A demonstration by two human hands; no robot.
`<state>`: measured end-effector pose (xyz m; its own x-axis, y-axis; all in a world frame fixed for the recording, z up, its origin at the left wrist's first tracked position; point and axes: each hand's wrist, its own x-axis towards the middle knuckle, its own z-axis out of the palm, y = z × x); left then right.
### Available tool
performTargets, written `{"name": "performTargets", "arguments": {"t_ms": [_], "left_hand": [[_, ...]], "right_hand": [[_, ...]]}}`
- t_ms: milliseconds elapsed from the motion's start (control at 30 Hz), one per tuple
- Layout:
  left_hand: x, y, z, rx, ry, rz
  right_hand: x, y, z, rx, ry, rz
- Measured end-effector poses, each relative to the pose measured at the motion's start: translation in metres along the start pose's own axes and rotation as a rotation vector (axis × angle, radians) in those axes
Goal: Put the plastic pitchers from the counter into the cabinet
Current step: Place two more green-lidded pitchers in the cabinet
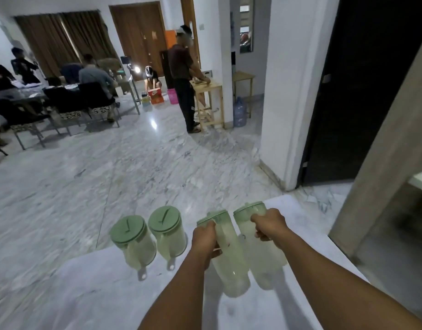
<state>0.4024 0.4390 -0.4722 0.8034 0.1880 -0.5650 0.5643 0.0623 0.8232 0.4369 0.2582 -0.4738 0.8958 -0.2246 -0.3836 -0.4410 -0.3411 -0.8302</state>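
Two green-lidded pitchers, one [229, 256] clasped by the left hand [205, 239] and one [260, 248] by the right hand [269, 227], are held over the counter [98, 294], two more [133, 241] [168, 233] stand there, and none is judged stowed.

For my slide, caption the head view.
Both hands grip two of four green-lidded pitchers on the counter.

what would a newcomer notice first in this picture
Two bare hands in the lower middle: the left hand and the right hand each grip a green-lidded plastic pitcher, the left-held pitcher and the right-held pitcher, over the white counter. Left of them, two matching pitchers stand untouched near the counter's far edge.
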Motion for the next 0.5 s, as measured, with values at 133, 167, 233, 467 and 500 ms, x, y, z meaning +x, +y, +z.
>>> {"name": "performTargets", "arguments": {"t_ms": [133, 167, 233, 467, 500], "left_hand": [[-0.07, 0.01, 0.01, 0.015, -0.129, 0.051], [-0.089, 0.011, 0.015, 0.024, -0.154, 0.069], [-0.127, 0.009, 0.029, 0.034, -0.204, 0.118], [-0.284, 0.001, 0.125, 0.297, -0.559, 0.351], [-0.31, 0.0, 0.142, 0.359, -0.63, 0.373]], "right_hand": [[-0.077, 0.003, -0.054, 0.038, 0.112, -0.041], [-0.1, 0.006, -0.069, 0.045, 0.157, -0.054], [-0.149, 0.015, -0.103, 0.048, 0.24, -0.073], [-0.345, 0.056, -0.266, -0.009, 0.375, 0.006], [-0.378, 0.062, -0.295, -0.043, 0.376, 0.047]]}}
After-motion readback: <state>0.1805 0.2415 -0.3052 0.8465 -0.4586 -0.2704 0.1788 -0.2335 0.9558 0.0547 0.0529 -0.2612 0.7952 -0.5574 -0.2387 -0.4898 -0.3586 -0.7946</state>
